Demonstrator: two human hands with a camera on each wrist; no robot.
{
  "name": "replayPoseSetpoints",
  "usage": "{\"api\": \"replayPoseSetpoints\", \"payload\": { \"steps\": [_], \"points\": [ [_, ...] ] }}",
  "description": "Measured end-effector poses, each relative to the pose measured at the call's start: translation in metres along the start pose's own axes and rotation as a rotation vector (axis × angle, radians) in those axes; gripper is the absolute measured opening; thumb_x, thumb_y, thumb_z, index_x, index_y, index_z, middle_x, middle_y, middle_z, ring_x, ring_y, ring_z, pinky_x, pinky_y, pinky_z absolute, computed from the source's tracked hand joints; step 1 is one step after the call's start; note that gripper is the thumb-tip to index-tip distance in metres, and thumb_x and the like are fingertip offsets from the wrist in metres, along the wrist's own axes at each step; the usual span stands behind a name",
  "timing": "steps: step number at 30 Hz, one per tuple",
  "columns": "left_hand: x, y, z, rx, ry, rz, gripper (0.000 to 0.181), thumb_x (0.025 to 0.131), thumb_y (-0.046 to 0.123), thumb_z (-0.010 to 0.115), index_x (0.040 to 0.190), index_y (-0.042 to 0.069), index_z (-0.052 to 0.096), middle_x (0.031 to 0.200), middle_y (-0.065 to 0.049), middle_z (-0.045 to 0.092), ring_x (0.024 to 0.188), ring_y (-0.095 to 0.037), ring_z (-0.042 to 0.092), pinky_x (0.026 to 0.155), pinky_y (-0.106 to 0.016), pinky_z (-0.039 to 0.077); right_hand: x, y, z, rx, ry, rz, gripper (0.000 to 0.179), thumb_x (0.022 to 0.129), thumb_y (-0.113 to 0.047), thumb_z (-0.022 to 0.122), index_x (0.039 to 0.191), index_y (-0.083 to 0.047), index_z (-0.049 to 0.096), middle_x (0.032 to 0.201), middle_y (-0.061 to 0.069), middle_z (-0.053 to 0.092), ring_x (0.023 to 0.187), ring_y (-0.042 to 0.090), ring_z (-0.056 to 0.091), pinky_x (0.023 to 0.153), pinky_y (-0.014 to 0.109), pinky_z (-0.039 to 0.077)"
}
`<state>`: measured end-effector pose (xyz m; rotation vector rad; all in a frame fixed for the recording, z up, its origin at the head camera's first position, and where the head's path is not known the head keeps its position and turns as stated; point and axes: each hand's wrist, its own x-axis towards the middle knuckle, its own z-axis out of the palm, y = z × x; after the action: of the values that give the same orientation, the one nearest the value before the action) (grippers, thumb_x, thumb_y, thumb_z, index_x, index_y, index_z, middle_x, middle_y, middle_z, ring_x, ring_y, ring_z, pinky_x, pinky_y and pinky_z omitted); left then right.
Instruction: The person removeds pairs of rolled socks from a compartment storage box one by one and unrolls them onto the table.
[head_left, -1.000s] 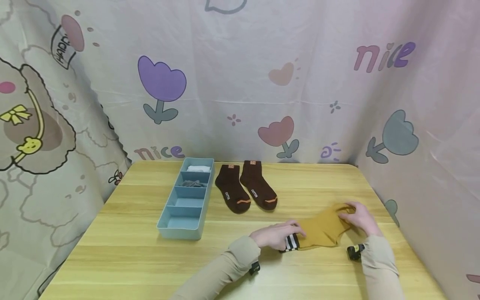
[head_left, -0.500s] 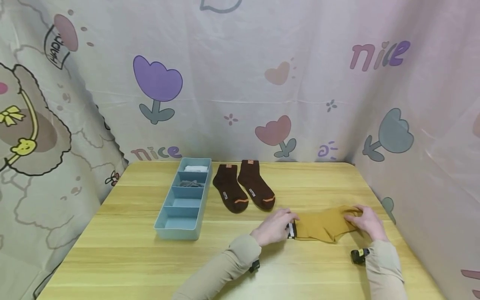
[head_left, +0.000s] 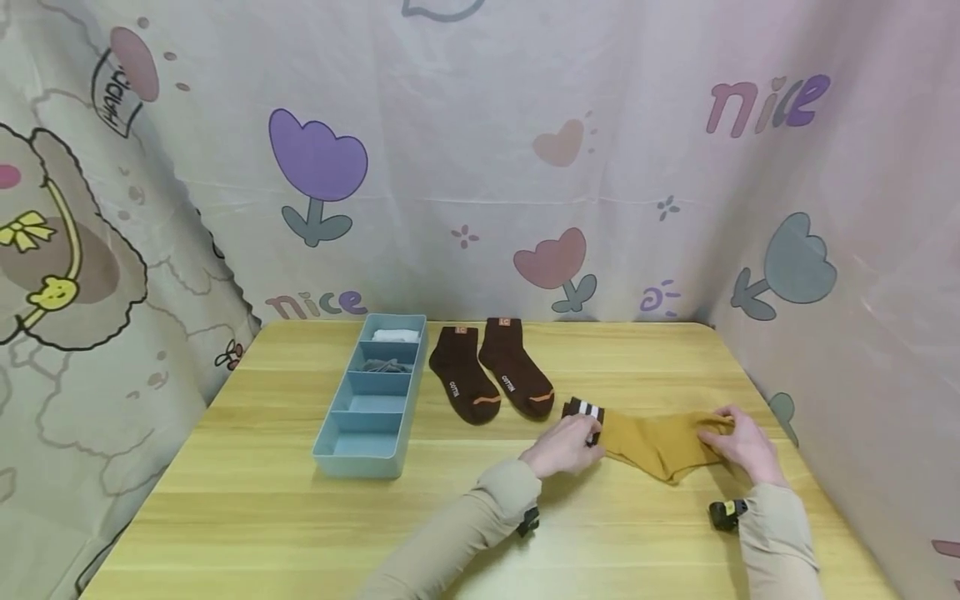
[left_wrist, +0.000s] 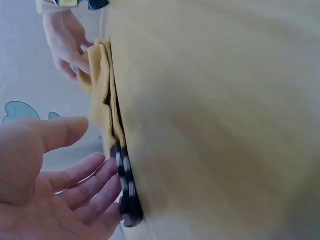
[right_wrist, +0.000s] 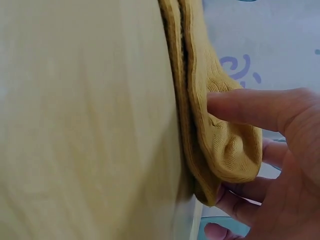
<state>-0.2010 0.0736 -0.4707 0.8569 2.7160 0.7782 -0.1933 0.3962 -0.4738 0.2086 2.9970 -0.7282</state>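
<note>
A pair of mustard-yellow socks (head_left: 660, 442), one stacked on the other, lies on the wooden table, its black-and-white striped cuffs (head_left: 587, 409) pointing left. My left hand (head_left: 566, 446) is at the near side of the cuffs. In the left wrist view its thumb stands apart, and the relaxed fingers (left_wrist: 95, 187) touch the striped edge. My right hand (head_left: 750, 446) pinches the toe end; in the right wrist view, the thumb lies on top of the yellow fabric (right_wrist: 232, 145) and fingers are underneath. The two stacked layers show there.
Left of centre stands a pale blue divided box (head_left: 401, 454), with a white folded item (head_left: 396, 336) and a grey one (head_left: 386, 366) in its far compartments. Two brown socks (head_left: 463, 375) lie flat beside it. A printed curtain (head_left: 450, 167) surrounds the table (head_left: 247, 500).
The socks' striped cuffs have swung toward the far side of the table, and the left hand has moved away from the person with them. The right hand stays at the toes, shifted slightly right.
</note>
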Motion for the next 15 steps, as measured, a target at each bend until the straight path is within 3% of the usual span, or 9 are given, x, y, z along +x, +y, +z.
{"api": "replayPoseSetpoints", "payload": {
  "steps": [5, 7, 11, 15],
  "points": [
    [0.021, 0.008, 0.004, 0.118, 0.026, -0.057, 0.04, 0.1, 0.038, 0.056, 0.131, 0.013, 0.064, 0.133, 0.0, 0.066, 0.121, -0.013, 0.062, 0.102, -0.024, 0.049, -0.004, 0.003, -0.003, -0.02, -0.019, 0.037, 0.067, 0.094, -0.039, 0.065, 0.133, 0.011, 0.042, 0.133, 0.046, 0.046, 0.115, 0.064, 0.049, 0.087, 0.064, 0.046],
    [0.028, 0.01, 0.005, 0.189, 0.026, -0.071, 0.042, 0.102, 0.041, 0.051, 0.131, 0.014, 0.064, 0.135, 0.001, 0.065, 0.126, -0.015, 0.06, 0.108, -0.027, 0.046, -0.006, 0.003, -0.003, -0.023, -0.024, 0.056, 0.07, 0.094, -0.038, 0.064, 0.135, 0.013, 0.04, 0.133, 0.048, 0.044, 0.116, 0.064, 0.048, 0.089, 0.064, 0.046],
    [0.041, 0.011, 0.006, 0.299, 0.018, -0.09, 0.046, 0.106, 0.045, 0.038, 0.133, 0.018, 0.064, 0.145, 0.005, 0.059, 0.141, -0.02, 0.047, 0.123, -0.038, 0.031, -0.008, 0.0, -0.002, -0.053, -0.003, 0.061, 0.073, 0.093, -0.037, 0.064, 0.134, 0.018, 0.041, 0.132, 0.049, 0.045, 0.115, 0.065, 0.049, 0.091, 0.065, 0.046],
    [0.053, 0.01, 0.003, 0.316, 0.001, -0.167, 0.049, 0.107, 0.047, 0.029, 0.137, 0.025, 0.062, 0.153, 0.008, 0.051, 0.147, -0.022, 0.035, 0.127, -0.04, 0.02, -0.008, -0.006, 0.002, -0.083, 0.03, 0.038, 0.073, 0.092, -0.036, 0.064, 0.133, 0.021, 0.044, 0.131, 0.048, 0.048, 0.115, 0.065, 0.049, 0.094, 0.066, 0.046]
  ]
}}
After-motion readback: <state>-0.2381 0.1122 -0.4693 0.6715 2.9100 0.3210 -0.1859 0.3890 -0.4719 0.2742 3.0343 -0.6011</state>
